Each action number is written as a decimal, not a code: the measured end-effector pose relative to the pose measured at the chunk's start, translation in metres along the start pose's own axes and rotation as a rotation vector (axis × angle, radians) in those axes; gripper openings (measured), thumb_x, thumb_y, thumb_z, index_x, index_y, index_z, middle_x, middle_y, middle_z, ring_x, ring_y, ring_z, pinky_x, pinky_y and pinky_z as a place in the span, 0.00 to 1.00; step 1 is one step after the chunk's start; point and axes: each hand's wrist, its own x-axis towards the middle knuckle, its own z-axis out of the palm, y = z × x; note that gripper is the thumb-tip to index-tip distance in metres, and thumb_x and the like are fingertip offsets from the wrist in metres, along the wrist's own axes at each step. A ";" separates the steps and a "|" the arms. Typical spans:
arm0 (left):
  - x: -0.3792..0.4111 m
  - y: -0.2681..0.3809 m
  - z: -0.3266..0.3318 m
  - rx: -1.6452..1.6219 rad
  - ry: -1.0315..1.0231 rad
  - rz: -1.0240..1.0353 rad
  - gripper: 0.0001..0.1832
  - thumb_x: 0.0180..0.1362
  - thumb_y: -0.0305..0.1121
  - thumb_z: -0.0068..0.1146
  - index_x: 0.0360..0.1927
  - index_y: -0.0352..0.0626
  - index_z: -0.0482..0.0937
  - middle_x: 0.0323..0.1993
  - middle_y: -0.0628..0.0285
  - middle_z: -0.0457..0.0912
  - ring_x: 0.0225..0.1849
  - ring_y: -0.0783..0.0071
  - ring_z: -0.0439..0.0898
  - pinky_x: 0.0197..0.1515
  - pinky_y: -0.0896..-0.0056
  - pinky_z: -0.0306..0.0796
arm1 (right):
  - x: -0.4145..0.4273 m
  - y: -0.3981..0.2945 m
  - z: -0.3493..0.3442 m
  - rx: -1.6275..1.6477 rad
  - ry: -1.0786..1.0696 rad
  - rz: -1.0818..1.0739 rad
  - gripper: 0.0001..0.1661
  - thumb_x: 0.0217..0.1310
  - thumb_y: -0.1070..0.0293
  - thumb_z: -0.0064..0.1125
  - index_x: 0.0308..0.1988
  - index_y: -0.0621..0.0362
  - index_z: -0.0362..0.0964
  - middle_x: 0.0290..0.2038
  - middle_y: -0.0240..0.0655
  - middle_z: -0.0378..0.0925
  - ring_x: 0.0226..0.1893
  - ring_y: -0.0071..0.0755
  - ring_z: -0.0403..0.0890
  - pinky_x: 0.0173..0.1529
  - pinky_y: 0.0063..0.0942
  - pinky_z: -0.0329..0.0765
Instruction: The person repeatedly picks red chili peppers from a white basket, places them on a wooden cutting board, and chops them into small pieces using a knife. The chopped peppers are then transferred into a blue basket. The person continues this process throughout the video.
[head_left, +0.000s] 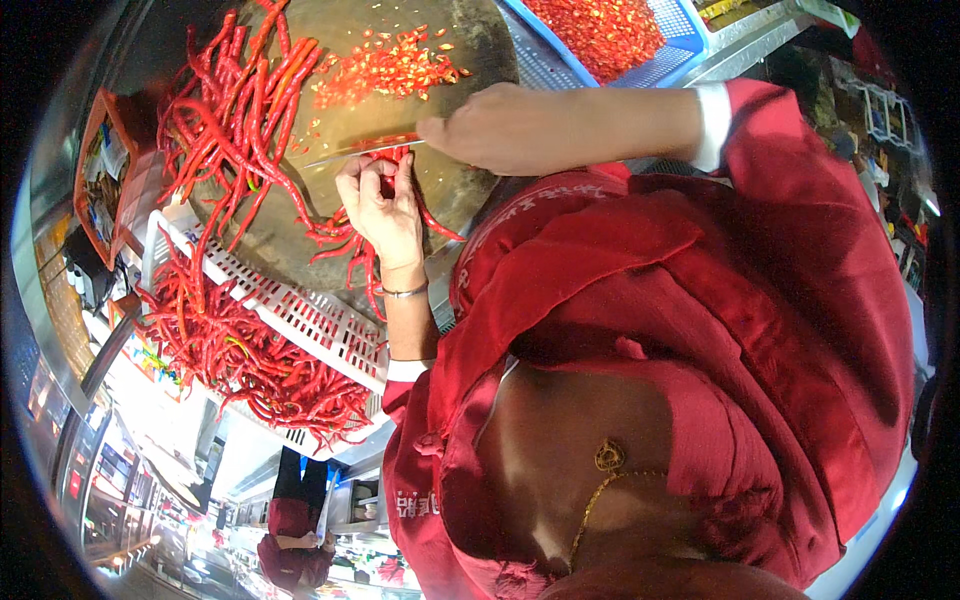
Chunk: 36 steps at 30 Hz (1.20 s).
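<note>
My right hand (487, 127) is shut on a knife, whose thin blade (352, 154) reaches left just above my left fingertips; the handle is hidden in my grip. Bent fingers of my left hand (380, 210) press a bunch of long red chili peppers (433, 219) onto a round chopping board (457, 45). Behind the blade, chopped chili pieces (397, 71) lie scattered on the board. A pile of whole red chilies (247, 112) covers the board's left side, and some hang over its near edge.
A white plastic basket (300, 319) full of whole red chilies stands at the board's near left. At the upper right is a blue plastic basket (686, 45) holding chopped chili. An orange-red bin (112, 135) stands far left. A person (292, 525) stands farther off, at the lower left.
</note>
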 end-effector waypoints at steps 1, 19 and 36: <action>-0.001 0.000 0.000 0.005 -0.011 0.008 0.10 0.46 0.20 0.68 0.26 0.36 0.75 0.38 0.58 0.71 0.37 0.67 0.72 0.39 0.70 0.70 | 0.012 -0.002 0.005 0.001 0.006 0.001 0.13 0.57 0.73 0.47 0.41 0.69 0.60 0.22 0.50 0.77 0.26 0.54 0.82 0.28 0.46 0.78; -0.002 0.002 -0.002 -0.042 0.000 0.063 0.09 0.47 0.18 0.66 0.30 0.34 0.77 0.38 0.56 0.72 0.39 0.62 0.75 0.43 0.68 0.71 | 0.026 -0.002 0.011 -0.009 -0.039 0.119 0.13 0.55 0.75 0.48 0.41 0.67 0.60 0.25 0.48 0.78 0.29 0.53 0.82 0.29 0.44 0.78; -0.009 0.005 -0.008 -0.013 -0.032 0.031 0.06 0.52 0.21 0.63 0.34 0.34 0.79 0.41 0.55 0.74 0.42 0.61 0.76 0.48 0.67 0.70 | -0.001 -0.009 0.005 -0.097 0.023 0.025 0.14 0.56 0.73 0.48 0.42 0.67 0.59 0.22 0.49 0.77 0.26 0.54 0.82 0.28 0.45 0.78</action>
